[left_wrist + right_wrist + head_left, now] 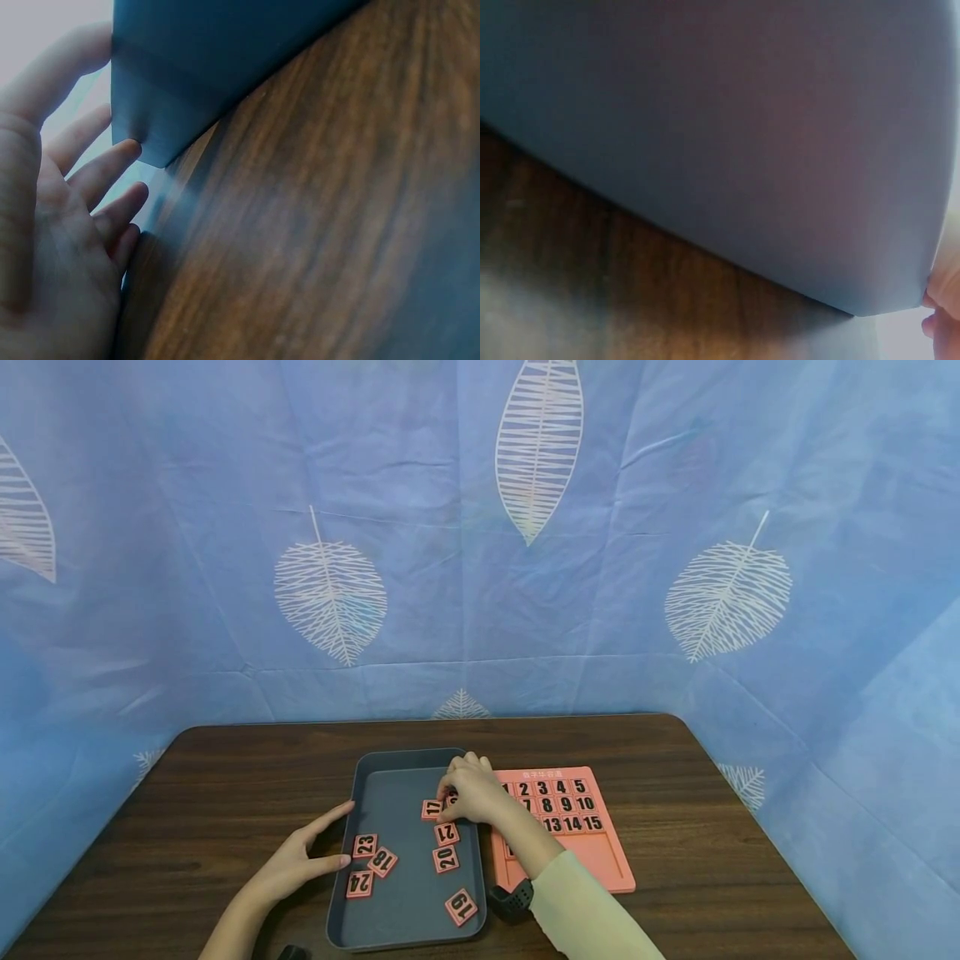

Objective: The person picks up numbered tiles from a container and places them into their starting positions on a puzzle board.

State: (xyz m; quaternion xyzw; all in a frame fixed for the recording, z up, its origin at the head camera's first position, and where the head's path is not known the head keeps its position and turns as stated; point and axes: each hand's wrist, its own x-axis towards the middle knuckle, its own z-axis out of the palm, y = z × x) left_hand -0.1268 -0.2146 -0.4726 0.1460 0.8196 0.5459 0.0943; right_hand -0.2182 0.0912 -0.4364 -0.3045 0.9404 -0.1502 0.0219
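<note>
A dark grey tray holds several loose pink number tiles, among them 17, 21, 20, 19, 18, 23 and 24. My right hand reaches over the tray's right rim, thumb and forefinger pinching a number tile whose figure is partly covered. My left hand rests against the tray's left side, thumb and fingers spread. In the left wrist view its fingertips meet the tray wall. The right wrist view shows mostly tray wall.
Right of the tray lies a pink number board with rows of tiles in its upper part; my right forearm covers some of it. A black band is on my right wrist. Behind the wooden table hangs a blue leaf-patterned cloth.
</note>
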